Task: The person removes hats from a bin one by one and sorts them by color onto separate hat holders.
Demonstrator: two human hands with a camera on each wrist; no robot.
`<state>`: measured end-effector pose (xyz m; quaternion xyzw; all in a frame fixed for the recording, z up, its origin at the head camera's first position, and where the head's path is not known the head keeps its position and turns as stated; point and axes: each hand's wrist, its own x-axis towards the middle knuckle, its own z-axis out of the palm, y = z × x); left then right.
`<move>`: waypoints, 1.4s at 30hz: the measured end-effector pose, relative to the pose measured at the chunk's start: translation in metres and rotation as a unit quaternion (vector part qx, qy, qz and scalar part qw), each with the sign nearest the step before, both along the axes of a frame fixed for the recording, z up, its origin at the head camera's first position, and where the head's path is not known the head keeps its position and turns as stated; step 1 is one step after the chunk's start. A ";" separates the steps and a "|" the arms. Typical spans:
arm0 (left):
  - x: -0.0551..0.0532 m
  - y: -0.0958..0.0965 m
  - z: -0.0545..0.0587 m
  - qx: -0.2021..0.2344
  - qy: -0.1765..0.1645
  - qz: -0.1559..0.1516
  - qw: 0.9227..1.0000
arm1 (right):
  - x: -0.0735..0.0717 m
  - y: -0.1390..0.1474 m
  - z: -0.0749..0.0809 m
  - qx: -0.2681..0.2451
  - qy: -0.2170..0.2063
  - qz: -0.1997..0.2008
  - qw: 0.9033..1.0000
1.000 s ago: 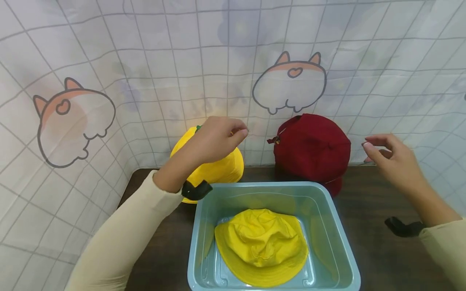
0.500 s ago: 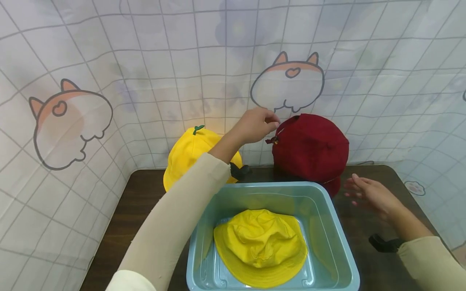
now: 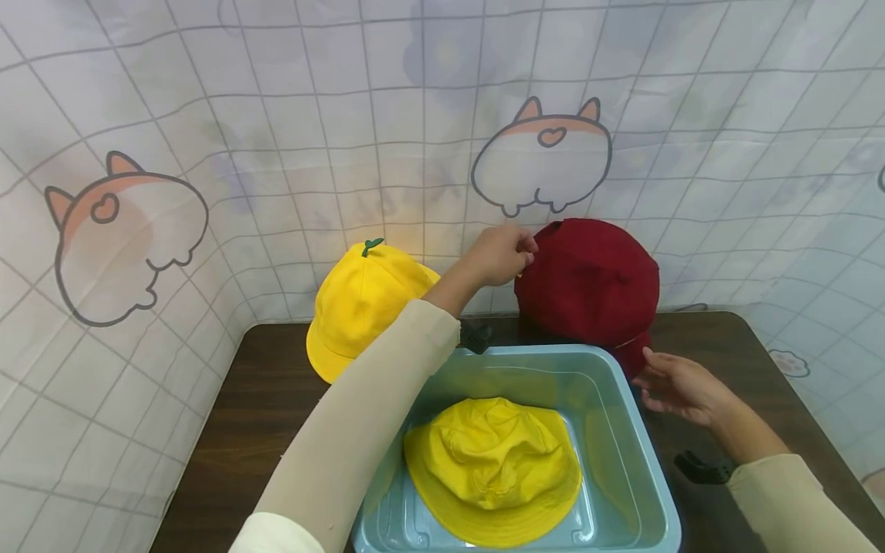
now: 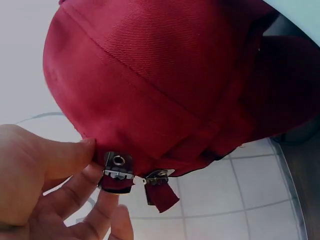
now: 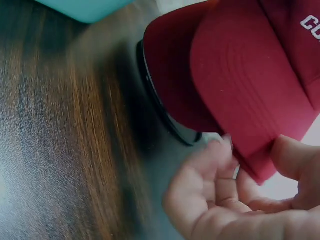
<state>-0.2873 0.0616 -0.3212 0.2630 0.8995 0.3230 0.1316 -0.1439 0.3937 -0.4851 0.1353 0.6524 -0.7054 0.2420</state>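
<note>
Behind the far right corner of the blue tub (image 3: 539, 351), a dark red cap (image 3: 588, 284) stands on the brown desk (image 3: 224, 442). On the tub's far side, the left hand (image 3: 499, 255) pinches the cap's back edge, thumb on the outside, close to a metal buckle (image 4: 118, 173); a second buckle (image 4: 159, 176) hangs nearby. Just off the tub's right wall, the right hand (image 3: 684, 388) grips the peak (image 5: 250, 80), its thumb on one face and its fingers curled on the other. Two red peaks show from the right wrist, one partly covering the other; whether that means two nested caps I cannot tell. Pale lettering (image 5: 312, 26) runs off the frame edge. Inside the tub lies a crumpled yellow bucket hat (image 3: 494, 472). Behind the tub's far left corner sits a yellow cap (image 3: 362, 299) topped with a green sprout (image 3: 371, 246), partly hidden by the left sleeve (image 3: 346, 422).
</note>
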 end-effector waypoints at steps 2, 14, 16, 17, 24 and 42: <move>-0.001 0.000 -0.001 -0.007 0.008 0.009 1.000 | 0.000 0.000 -0.001 0.002 0.006 -0.014 1.000; -0.010 0.007 -0.011 -0.106 0.040 0.063 0.992 | -0.004 -0.001 -0.018 0.148 0.039 0.004 0.988; -0.012 0.008 -0.013 -0.120 0.030 0.074 0.990 | -0.007 -0.002 -0.020 0.159 0.034 0.016 0.987; -0.012 0.009 -0.015 -0.125 0.025 0.081 0.988 | -0.008 -0.003 -0.020 0.158 0.030 0.019 0.987; -0.010 0.012 -0.016 -0.142 0.005 0.116 0.983 | -0.017 -0.004 -0.020 0.143 0.010 0.017 0.990; 0.048 -0.018 0.057 -0.128 0.096 0.037 0.986 | -0.004 -0.013 0.062 0.266 0.104 -0.077 0.955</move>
